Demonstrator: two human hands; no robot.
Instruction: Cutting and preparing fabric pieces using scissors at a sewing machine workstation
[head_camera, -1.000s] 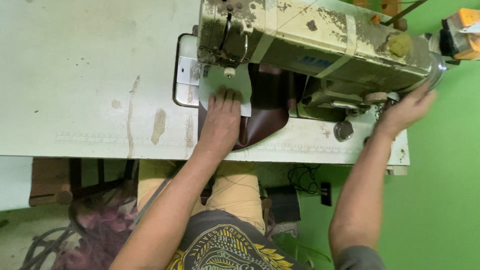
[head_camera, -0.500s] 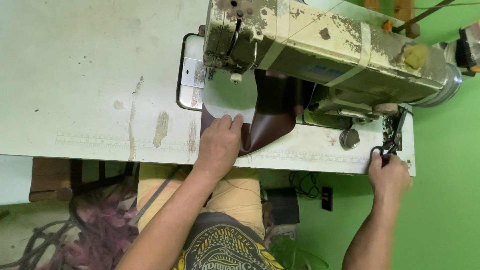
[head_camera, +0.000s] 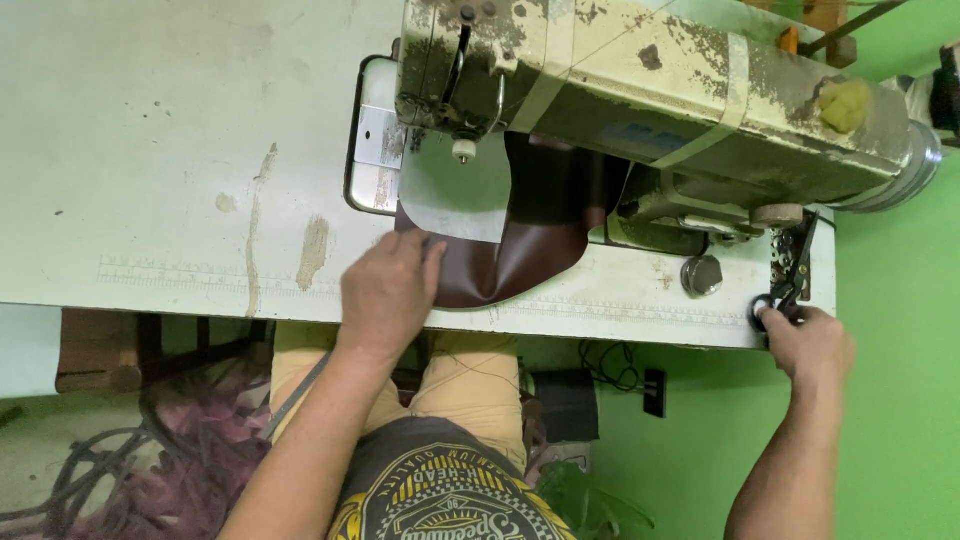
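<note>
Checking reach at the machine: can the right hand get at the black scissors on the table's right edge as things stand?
Probably yes. The right hand is already at the handle loops of the black scissors at the table edge, with nothing between them. The left hand is apart, resting on the brown leather piece.

Pale worn table (head_camera: 150, 120), stained and scuffed. On it: sewing machine (head_camera: 660, 90), brown leather piece (head_camera: 530, 250), scissors (head_camera: 790, 275) at right edge.
</note>
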